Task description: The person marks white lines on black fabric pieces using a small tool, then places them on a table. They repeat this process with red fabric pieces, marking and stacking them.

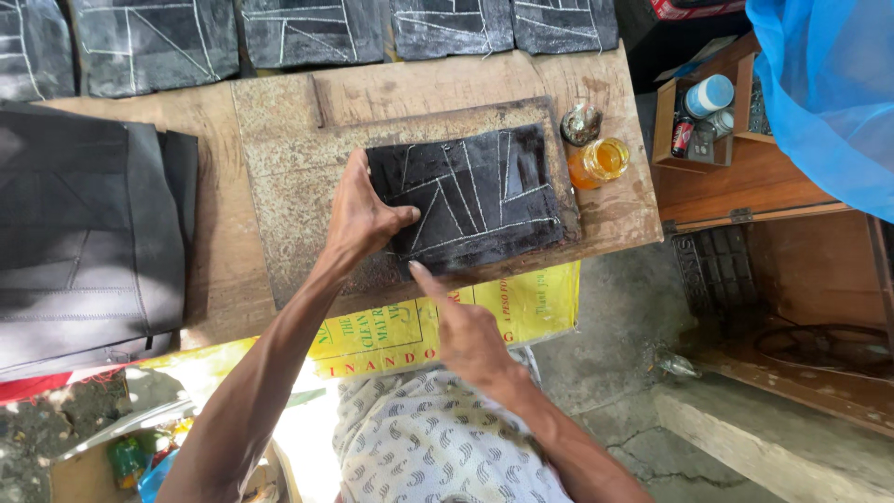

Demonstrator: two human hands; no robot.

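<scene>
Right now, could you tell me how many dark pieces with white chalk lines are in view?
6. One piece under hands lies on the board. Five line the table's far edge: far-left piece, second piece, third piece, fourth piece, fifth piece. More may lie out of view.

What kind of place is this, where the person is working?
Probably a small craft workshop: a worn wooden workbench with marked black panels, a jar of amber liquid, perhaps glue, and a treadle sewing-machine base.
</scene>
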